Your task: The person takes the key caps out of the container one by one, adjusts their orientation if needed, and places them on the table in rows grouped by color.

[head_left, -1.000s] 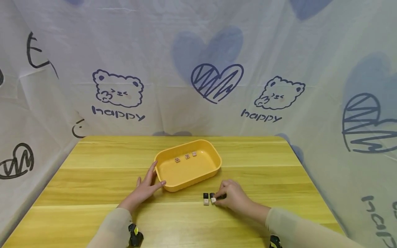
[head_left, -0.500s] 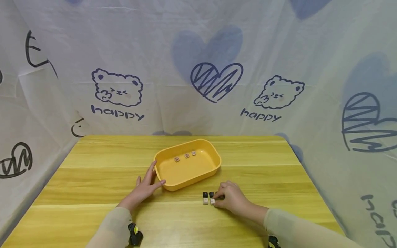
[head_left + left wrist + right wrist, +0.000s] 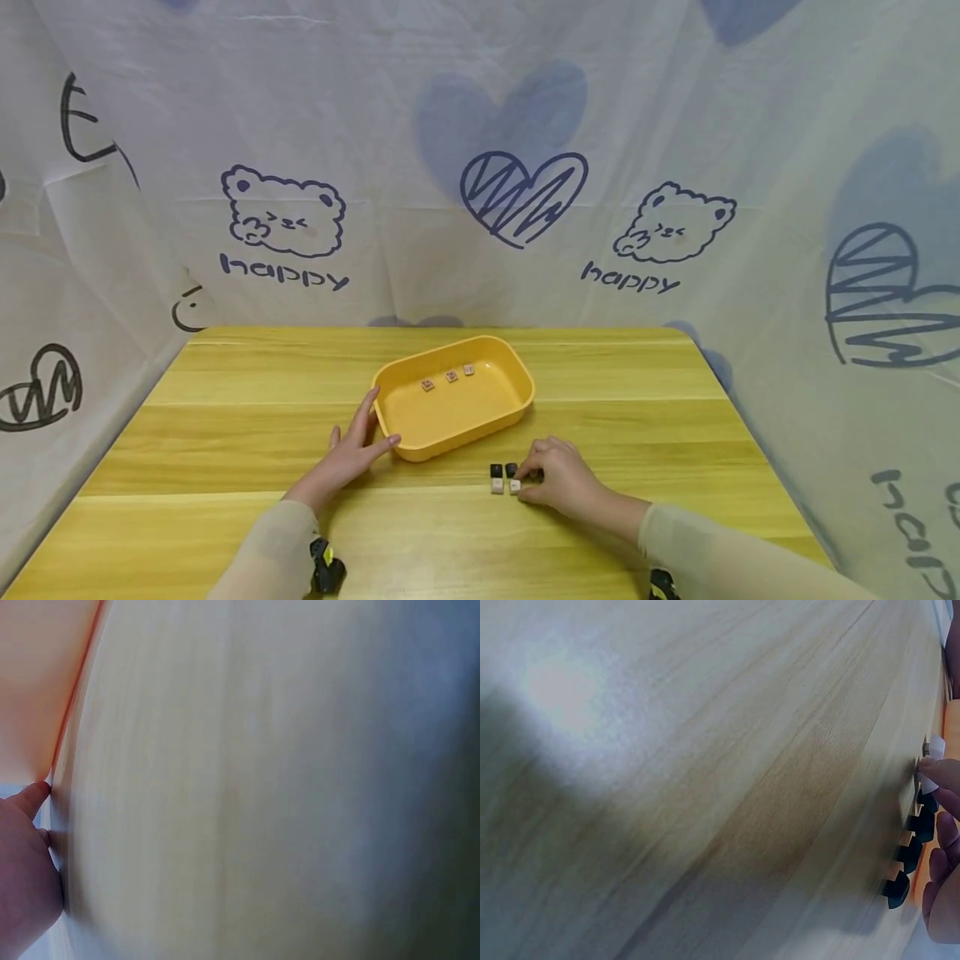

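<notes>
A printed cloth backdrop (image 3: 480,167) with bears, hearts and the word "happy" closes in the far side and both flanks of the scene. In front of it stands the wooden table (image 3: 225,450), its grain running left to right.

Near the middle of the table sits a yellow tray (image 3: 510,412), a rounded rectangle whose long axis runs left-near to right-far, so its right end points slightly away. Three small pale keycaps (image 3: 448,377) lie in a short row on its floor toward the far-left side, the row following the tray's long axis.

The left hand (image 3: 352,454) rests on the table at the tray's near-left corner, fingers straight and relaxed, fingertips and thumb touching the tray wall; it holds nothing.

The right hand (image 3: 558,479) lies just near and right of the tray, fingers curled down onto a small cluster of loose keycaps (image 3: 503,479) on the table, pinching the ones at the cluster's right end. The cluster runs left to right, dark caps on the far row, pale ones on the near row. The right wrist view shows dark caps lined up beside the fingertips (image 3: 941,776), with a pale one under them.
</notes>
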The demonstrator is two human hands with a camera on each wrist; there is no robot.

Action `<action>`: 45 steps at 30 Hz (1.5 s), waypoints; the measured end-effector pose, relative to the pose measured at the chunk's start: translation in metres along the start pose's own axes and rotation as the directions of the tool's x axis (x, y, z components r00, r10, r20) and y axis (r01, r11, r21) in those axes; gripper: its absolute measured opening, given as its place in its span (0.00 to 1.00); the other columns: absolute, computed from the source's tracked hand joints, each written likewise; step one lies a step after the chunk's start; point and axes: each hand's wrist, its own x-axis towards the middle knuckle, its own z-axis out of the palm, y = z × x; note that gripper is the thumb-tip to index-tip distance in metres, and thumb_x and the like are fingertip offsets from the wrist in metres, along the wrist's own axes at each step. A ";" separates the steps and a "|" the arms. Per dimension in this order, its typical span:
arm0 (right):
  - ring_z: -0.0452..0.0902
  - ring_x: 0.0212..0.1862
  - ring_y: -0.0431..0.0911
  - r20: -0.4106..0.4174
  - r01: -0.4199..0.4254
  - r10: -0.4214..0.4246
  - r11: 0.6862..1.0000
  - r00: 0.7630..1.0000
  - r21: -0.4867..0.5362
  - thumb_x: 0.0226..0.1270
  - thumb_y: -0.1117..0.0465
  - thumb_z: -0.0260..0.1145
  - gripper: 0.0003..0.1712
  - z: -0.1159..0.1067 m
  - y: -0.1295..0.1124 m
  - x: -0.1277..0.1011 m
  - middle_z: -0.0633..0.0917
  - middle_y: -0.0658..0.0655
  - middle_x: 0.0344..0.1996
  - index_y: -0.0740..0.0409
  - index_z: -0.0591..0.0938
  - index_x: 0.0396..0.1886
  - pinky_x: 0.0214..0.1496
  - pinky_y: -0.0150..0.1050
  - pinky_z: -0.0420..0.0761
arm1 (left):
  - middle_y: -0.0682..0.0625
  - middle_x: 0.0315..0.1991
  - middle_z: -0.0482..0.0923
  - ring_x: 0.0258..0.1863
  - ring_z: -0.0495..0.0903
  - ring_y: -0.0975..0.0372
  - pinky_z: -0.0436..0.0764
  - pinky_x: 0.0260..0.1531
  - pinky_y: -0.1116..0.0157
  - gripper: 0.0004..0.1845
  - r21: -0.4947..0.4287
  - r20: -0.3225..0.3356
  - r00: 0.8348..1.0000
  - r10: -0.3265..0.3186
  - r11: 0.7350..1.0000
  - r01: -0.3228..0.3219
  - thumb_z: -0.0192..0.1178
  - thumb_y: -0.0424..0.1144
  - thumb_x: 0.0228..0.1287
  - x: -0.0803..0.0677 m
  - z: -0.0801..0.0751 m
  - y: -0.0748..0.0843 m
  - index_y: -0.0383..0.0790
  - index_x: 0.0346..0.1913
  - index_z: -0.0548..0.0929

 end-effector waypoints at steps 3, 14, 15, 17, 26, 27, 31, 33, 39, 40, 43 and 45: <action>0.67 0.34 0.37 0.001 0.000 0.000 1.000 1.000 0.006 0.47 0.55 0.81 0.10 0.000 0.000 0.001 0.76 0.39 0.26 0.47 0.90 0.31 0.42 0.40 0.66 | 0.33 0.74 0.48 0.74 0.46 0.44 0.19 0.62 0.38 0.48 0.004 -0.002 1.000 -0.003 1.000 0.003 0.56 0.53 0.71 0.000 0.000 0.000 0.53 0.78 0.32; 0.69 0.35 0.37 0.006 0.005 -0.005 1.000 1.000 0.016 0.48 0.54 0.81 0.10 -0.004 -0.001 0.004 0.77 0.39 0.27 0.47 0.89 0.31 0.43 0.41 0.67 | 0.33 0.74 0.48 0.74 0.46 0.44 0.19 0.62 0.38 0.48 0.008 -0.007 1.000 -0.004 1.000 0.004 0.56 0.53 0.71 0.001 -0.002 0.000 0.52 0.78 0.32; 0.69 0.35 0.38 0.006 0.005 -0.005 1.000 1.000 0.020 0.48 0.54 0.81 0.11 -0.006 -0.002 0.005 0.77 0.40 0.27 0.47 0.89 0.32 0.44 0.41 0.67 | 0.33 0.74 0.48 0.74 0.46 0.44 0.19 0.62 0.38 0.48 0.007 -0.008 1.000 -0.003 1.000 0.003 0.56 0.53 0.71 0.001 -0.002 0.000 0.52 0.78 0.32; 0.70 0.35 0.39 0.008 0.009 -0.009 1.000 1.000 0.028 0.48 0.54 0.80 0.11 -0.010 -0.004 0.007 0.77 0.41 0.27 0.48 0.89 0.33 0.44 0.41 0.68 | 0.33 0.74 0.48 0.74 0.45 0.43 0.19 0.62 0.38 0.48 0.008 -0.009 1.000 0.001 1.000 0.000 0.56 0.53 0.71 0.001 -0.003 0.000 0.52 0.78 0.32; 0.73 0.37 0.48 -0.005 0.064 -0.064 0.987 0.998 0.146 0.54 0.62 0.77 0.11 -0.038 -0.020 0.028 0.77 0.50 0.33 0.55 0.88 0.38 0.37 0.37 0.75 | 0.32 0.74 0.48 0.74 0.46 0.43 0.19 0.62 0.37 0.48 0.011 -0.012 1.000 0.002 1.000 -0.002 0.56 0.53 0.71 -0.001 -0.004 -0.003 0.51 0.78 0.32; 0.73 0.37 0.49 -0.013 0.076 -0.075 0.984 0.997 0.158 0.54 0.62 0.77 0.11 -0.041 -0.021 0.031 0.77 0.50 0.34 0.55 0.88 0.38 0.37 0.38 0.76 | 0.32 0.74 0.48 0.74 0.46 0.43 0.19 0.62 0.37 0.49 0.013 -0.011 1.000 -0.002 1.000 0.002 0.56 0.53 0.71 -0.001 -0.004 -0.002 0.51 0.78 0.32; 0.75 0.40 0.49 -0.050 0.079 -0.071 0.978 0.996 0.193 0.54 0.64 0.77 0.11 -0.050 -0.022 0.046 0.79 0.50 0.36 0.54 0.88 0.38 0.40 0.44 0.78 | 0.32 0.74 0.48 0.73 0.47 0.42 0.20 0.62 0.37 0.49 0.011 -0.006 1.000 -0.007 1.000 0.007 0.56 0.53 0.71 -0.003 -0.004 0.000 0.50 0.78 0.32; 0.76 0.41 0.50 -0.066 0.067 -0.054 0.975 0.996 0.211 0.54 0.65 0.77 0.12 -0.053 -0.022 0.053 0.80 0.52 0.37 0.56 0.88 0.39 0.42 0.48 0.79 | 0.32 0.74 0.49 0.73 0.48 0.42 0.19 0.62 0.37 0.49 0.009 -0.006 1.000 -0.006 1.000 0.006 0.57 0.52 0.71 -0.003 -0.003 0.000 0.50 0.78 0.32; 0.76 0.43 0.53 -0.078 0.031 -0.013 0.971 0.997 0.236 0.56 0.65 0.76 0.14 -0.057 -0.021 0.076 0.81 0.54 0.39 0.60 0.87 0.43 0.44 0.49 0.78 | 0.32 0.74 0.49 0.73 0.48 0.43 0.19 0.62 0.38 0.49 0.009 -0.008 1.000 -0.003 1.000 0.003 0.57 0.52 0.71 -0.003 -0.002 -0.001 0.50 0.78 0.33; 0.76 0.43 0.53 -0.075 0.030 -0.013 0.973 0.997 0.227 0.56 0.64 0.75 0.14 -0.058 -0.020 0.080 0.81 0.54 0.40 0.60 0.87 0.43 0.43 0.47 0.78 | 0.32 0.74 0.49 0.73 0.48 0.43 0.20 0.62 0.38 0.49 0.009 -0.010 1.000 0.000 1.000 0.000 0.57 0.52 0.71 -0.003 -0.002 -0.001 0.49 0.78 0.33; 0.76 0.44 0.52 -0.052 0.014 -0.003 0.979 0.999 0.203 0.57 0.63 0.75 0.14 -0.056 -0.016 0.093 0.83 0.54 0.40 0.59 0.87 0.44 0.43 0.42 0.78 | 0.31 0.73 0.49 0.73 0.48 0.43 0.20 0.62 0.38 0.49 0.001 -0.009 1.000 0.005 1.000 -0.005 0.57 0.53 0.70 -0.003 0.000 -0.001 0.50 0.78 0.33; 0.77 0.45 0.53 -0.032 -0.003 0.009 0.983 0.999 0.184 0.58 0.62 0.74 0.14 -0.054 -0.013 0.102 0.84 0.56 0.41 0.59 0.87 0.45 0.44 0.42 0.78 | 0.31 0.73 0.50 0.73 0.48 0.41 0.21 0.63 0.37 0.50 -0.005 -0.013 1.000 0.014 1.000 -0.014 0.58 0.53 0.69 -0.003 0.001 -0.001 0.49 0.78 0.34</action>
